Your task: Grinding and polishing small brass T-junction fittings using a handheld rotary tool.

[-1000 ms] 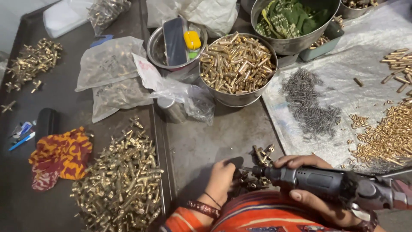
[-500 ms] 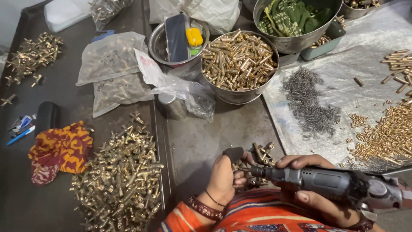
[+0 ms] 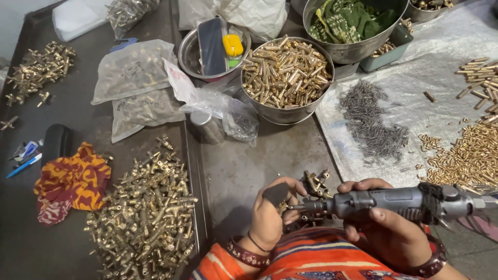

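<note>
My right hand [image 3: 386, 228] grips a grey powered screwdriver [image 3: 394, 203], held level with its bit pointing left. My left hand [image 3: 272, 215], with a dark cover on the thumb, pinches a small brass fitting [image 3: 284, 207] against the bit's tip. Just behind the hands lies a small cluster of brass fittings [image 3: 314, 184] on the metal table. The part between my fingers is mostly hidden.
A large heap of brass fittings [image 3: 142, 207] lies at left, beside a red-yellow cloth [image 3: 70, 181]. A steel bowl of brass tubes [image 3: 286, 72] stands behind. Dark springs [image 3: 373, 122] and small brass pieces [image 3: 467, 155] lie on a plastic sheet at right. Plastic bags [image 3: 135, 78] sit further back.
Both hands with the screwdriver have shifted slightly right and up in view. The left hand's fingers have closed tighter around the fitting at the bit.
</note>
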